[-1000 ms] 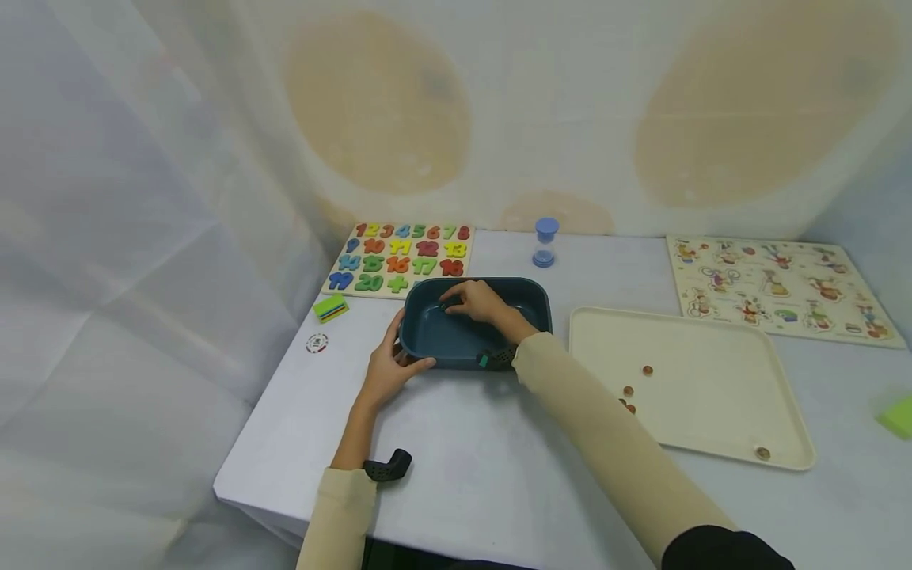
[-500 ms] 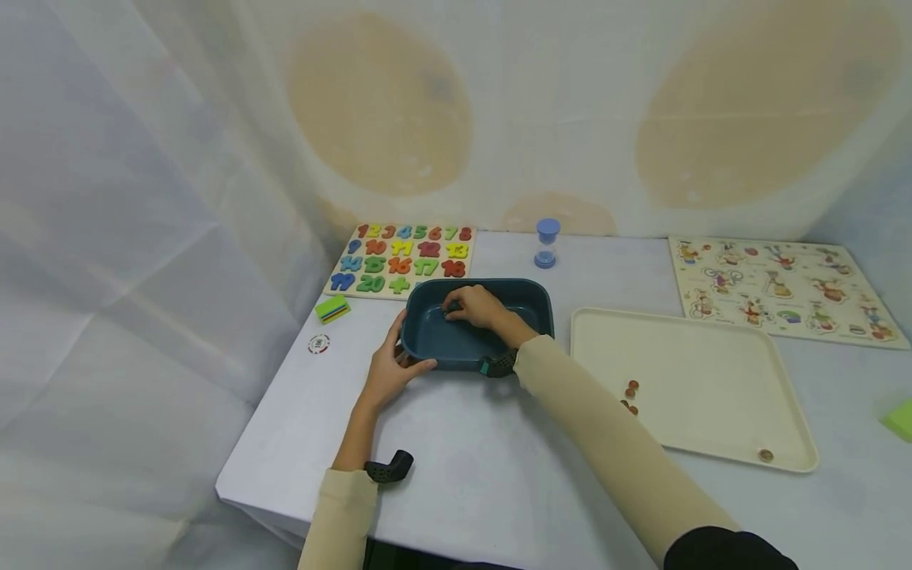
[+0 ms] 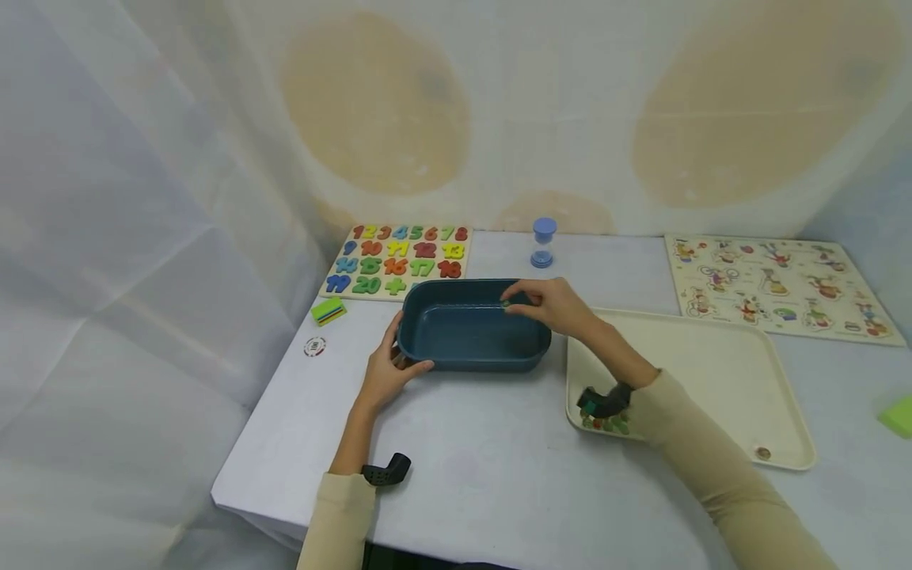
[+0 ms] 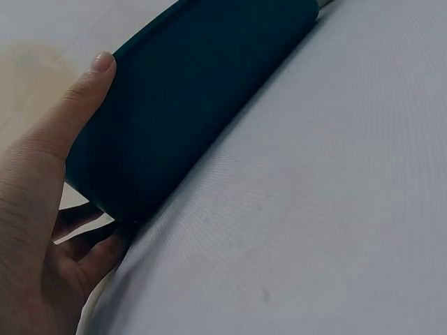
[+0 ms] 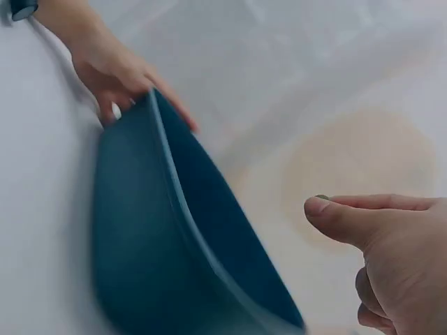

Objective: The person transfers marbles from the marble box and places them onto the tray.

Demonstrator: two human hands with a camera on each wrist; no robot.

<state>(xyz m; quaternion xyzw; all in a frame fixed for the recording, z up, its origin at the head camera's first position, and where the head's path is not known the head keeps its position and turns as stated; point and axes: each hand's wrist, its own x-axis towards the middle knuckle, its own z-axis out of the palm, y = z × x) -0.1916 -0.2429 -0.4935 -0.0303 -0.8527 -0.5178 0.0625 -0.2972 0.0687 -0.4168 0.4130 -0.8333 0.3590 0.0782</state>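
A dark teal basin stands on the white table. My left hand grips its near left corner, with the thumb on the near side and the fingers around the left end. Over the basin's right end, my right hand pinches a small greenish piece between thumb and fingertips. In the right wrist view the same small piece barely shows past the thumb tip; its kind cannot be made out. Just right of the basin lies a cream tray, partly covered by my right forearm.
Small red and green pieces lie in the tray's near left corner, and one round brownish piece near its right. Behind are a number puzzle board, a blue sand timer and a picture puzzle board. Sticky notes lie left.
My right hand has come up out of the basin and moved right, now with a small greenish piece in its fingertips. My left hand stays on the basin's corner.
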